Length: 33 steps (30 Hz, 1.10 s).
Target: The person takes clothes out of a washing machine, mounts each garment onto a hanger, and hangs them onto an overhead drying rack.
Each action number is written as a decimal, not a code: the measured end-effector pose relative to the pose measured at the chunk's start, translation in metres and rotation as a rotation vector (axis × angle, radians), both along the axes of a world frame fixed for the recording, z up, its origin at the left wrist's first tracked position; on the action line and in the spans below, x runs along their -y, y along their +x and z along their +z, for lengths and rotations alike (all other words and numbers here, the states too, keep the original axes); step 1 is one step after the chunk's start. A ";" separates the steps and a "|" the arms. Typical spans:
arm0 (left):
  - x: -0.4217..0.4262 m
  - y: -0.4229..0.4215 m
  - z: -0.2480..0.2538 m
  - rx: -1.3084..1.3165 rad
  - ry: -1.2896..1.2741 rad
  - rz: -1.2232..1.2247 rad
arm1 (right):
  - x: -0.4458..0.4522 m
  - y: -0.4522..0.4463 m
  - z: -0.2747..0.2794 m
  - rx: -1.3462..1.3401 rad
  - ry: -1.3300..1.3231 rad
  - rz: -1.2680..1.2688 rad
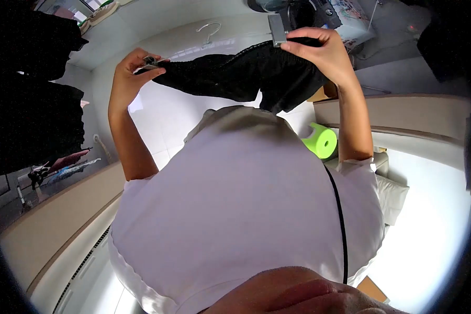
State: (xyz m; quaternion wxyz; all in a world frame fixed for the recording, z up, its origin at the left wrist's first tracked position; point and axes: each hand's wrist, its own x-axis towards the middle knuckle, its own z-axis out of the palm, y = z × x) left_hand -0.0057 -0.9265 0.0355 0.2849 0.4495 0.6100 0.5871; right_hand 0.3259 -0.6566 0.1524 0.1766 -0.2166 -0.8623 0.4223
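Black shorts (pixel 230 76) stretch between my two hands, hanging below a clip hanger whose metal hook (pixel 209 31) points up in the middle. At the left end of the waistband, my left hand (pixel 133 76) pinches a metal hanger clip (pixel 150 62). My right hand (pixel 322 52) is closed around the grey hanger clip (pixel 277 30) at the other end, thumb and fingers on its sides. Cloth lies against or just below both clips; how firmly each clip bites is hidden. Most of the hanger's bar is hard to make out against the pale background.
Dark clothes (pixel 34 99) hang at the left. A bright green stool-like object (pixel 322 141) stands on the floor beyond my right forearm. A dark round-doored appliance (pixel 303 15) is at the top right. A beige ledge (pixel 403 112) runs along the right, with a pale cushion (pixel 392 199) below.
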 end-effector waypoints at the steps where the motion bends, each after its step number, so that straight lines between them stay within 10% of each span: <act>1: 0.002 -0.001 0.001 -0.030 -0.074 0.004 | 0.002 0.001 -0.001 0.008 -0.026 0.001; 9: -0.056 0.112 0.078 -0.763 0.264 0.029 | 0.015 -0.016 -0.004 0.058 0.049 0.013; 22: -0.103 0.137 0.031 -0.481 0.281 -0.003 | 0.011 -0.025 -0.016 0.084 -0.037 0.178; 33: -0.091 0.110 0.029 -0.519 0.234 -0.090 | 0.002 -0.010 -0.012 0.114 0.500 0.240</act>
